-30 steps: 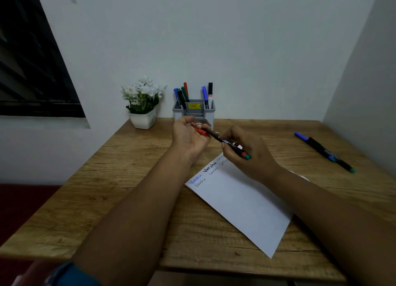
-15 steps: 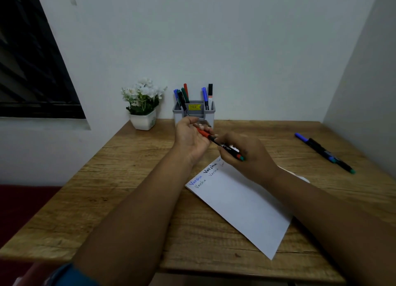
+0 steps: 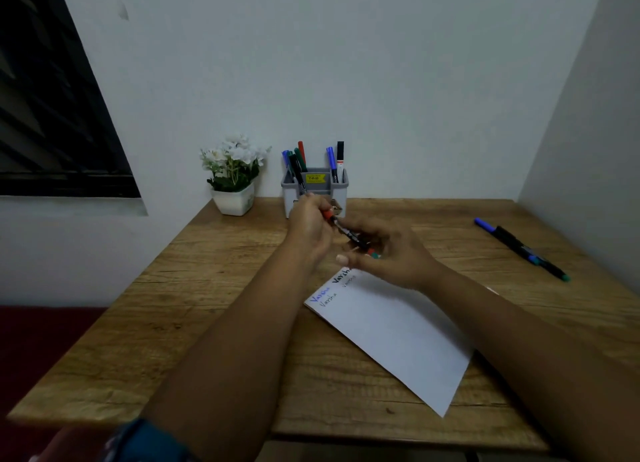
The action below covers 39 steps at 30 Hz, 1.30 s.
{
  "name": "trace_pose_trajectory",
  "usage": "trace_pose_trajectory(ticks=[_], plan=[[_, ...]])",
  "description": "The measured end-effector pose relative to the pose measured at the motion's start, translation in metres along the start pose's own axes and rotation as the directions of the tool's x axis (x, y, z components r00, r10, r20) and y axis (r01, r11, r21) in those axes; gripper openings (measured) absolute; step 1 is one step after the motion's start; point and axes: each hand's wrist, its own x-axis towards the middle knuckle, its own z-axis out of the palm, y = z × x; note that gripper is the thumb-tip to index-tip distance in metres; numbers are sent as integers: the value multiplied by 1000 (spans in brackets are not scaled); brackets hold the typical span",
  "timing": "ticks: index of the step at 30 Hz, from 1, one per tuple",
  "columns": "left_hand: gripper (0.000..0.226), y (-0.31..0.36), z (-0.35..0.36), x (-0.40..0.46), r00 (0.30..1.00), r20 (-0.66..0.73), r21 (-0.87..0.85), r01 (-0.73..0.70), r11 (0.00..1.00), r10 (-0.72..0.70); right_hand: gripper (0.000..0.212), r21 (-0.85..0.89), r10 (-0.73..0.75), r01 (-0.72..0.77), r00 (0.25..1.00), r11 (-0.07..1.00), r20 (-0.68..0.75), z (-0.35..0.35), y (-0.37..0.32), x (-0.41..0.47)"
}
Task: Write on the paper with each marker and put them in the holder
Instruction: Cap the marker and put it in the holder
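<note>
Now left hand (image 3: 311, 226) pinches red cap (image 3: 327, 214), right hand (image 3: 391, 253) grips marker (image 3: 349, 234) w/ curled fingers

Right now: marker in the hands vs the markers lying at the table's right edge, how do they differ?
The red-capped marker is off the table, gripped by both hands: left hand at its red cap end, right hand round the barrel. The two markers at the right edge lie flat on the wooden table, untouched, roughly end to end. Their end colours differ: red against blue and green. Both sets have dark barrels and are outside the grey holder.
</note>
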Motion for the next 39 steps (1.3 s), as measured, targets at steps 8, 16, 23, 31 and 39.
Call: trace_pose_trajectory(ticks=[8,16,23,31,39], plan=[[19,21,-5,-2,953,91,155,-301,941,290,67,-23,351,-356,907,934,234,12,-23,65],[30,11,-44,33,730,-59,644,-494,585,681,101,-344,124,-152,987,926,-103,8,-1,134],[31,-11,-51,42,626,164,813,-523,255,762,64,-454,-40,-12,994,891,-104,36,29,164],[30,-9,-53,42,631,77,881,-405,244,772,81,-644,20,-22,1000,765,-11,43,40,174],[26,-24,-17,15,760,286,915,-398,70,584,23,-584,6,-142,974,799,-228,-40,45,96]])
